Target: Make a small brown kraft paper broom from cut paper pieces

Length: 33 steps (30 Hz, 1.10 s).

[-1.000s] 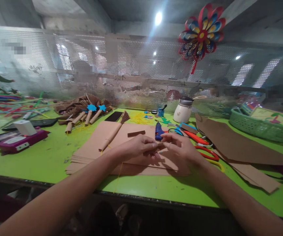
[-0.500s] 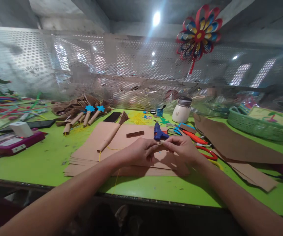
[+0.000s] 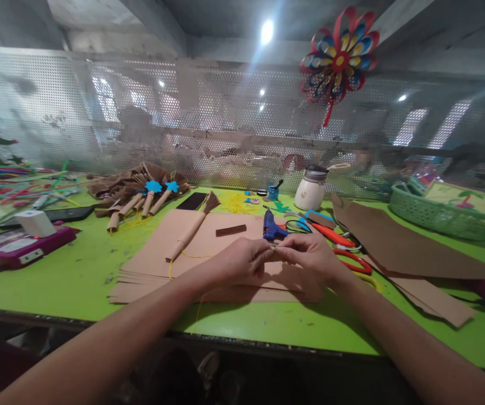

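My left hand (image 3: 254, 257) and my right hand (image 3: 309, 253) meet above the stack of brown paper (image 3: 149, 253). Thumbs and fingers of both pinch a small strip of brown paper (image 3: 274, 247), mostly hidden between them. A pleated brown paper strip (image 3: 231, 230) lies flat on the stack beyond my left hand. Farther left on the stack rests a rolled paper tube (image 3: 187, 235) with a fringed, fanned end, yellow string trailing from it. Just behind my fingers lies a blue glue gun (image 3: 273, 226).
Scissors with red handles (image 3: 354, 261) lie right of my right hand, beside large brown sheets (image 3: 394, 247). Behind stand a white jar (image 3: 309, 194) and a green basket (image 3: 444, 216). Finished paper fans with blue shapes (image 3: 153, 191) and a purple power strip (image 3: 31, 246) lie left.
The fingers of my right hand have shifted slightly around the small paper strip, and it is more covered now. Otherwise both hands stay in nearly the same place.
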Each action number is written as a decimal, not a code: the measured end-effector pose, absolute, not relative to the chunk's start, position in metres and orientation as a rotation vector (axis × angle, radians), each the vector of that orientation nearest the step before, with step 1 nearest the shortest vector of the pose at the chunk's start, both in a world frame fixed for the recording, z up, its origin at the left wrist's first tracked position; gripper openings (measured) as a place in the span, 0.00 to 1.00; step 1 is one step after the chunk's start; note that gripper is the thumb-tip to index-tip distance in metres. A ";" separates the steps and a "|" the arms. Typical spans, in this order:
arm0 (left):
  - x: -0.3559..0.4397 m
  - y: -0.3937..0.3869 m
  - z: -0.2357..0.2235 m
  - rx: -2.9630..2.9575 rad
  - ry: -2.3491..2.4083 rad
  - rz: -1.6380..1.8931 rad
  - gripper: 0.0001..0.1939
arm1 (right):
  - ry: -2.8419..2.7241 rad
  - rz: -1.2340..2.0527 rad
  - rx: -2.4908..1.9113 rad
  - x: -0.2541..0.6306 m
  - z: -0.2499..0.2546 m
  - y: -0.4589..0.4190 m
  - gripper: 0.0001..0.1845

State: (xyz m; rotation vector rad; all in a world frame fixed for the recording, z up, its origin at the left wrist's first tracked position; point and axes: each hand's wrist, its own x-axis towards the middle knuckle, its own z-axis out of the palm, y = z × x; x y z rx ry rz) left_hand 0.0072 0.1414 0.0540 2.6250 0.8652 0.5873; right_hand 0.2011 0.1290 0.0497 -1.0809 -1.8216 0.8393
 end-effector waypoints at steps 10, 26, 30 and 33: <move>0.005 0.145 0.051 2.650 0.931 0.551 0.04 | -1.870 0.867 -1.067 0.204 0.054 0.131 0.09; -0.003 0.144 0.060 2.647 0.951 0.424 0.03 | -1.767 0.954 -1.075 0.207 0.056 0.131 0.12; -0.004 0.148 0.057 2.559 0.879 0.397 0.06 | -1.782 1.051 -1.049 0.206 0.052 0.134 0.13; -0.001 0.148 0.058 2.580 0.819 0.430 0.10 | -1.760 1.045 -1.036 0.206 0.049 0.136 0.13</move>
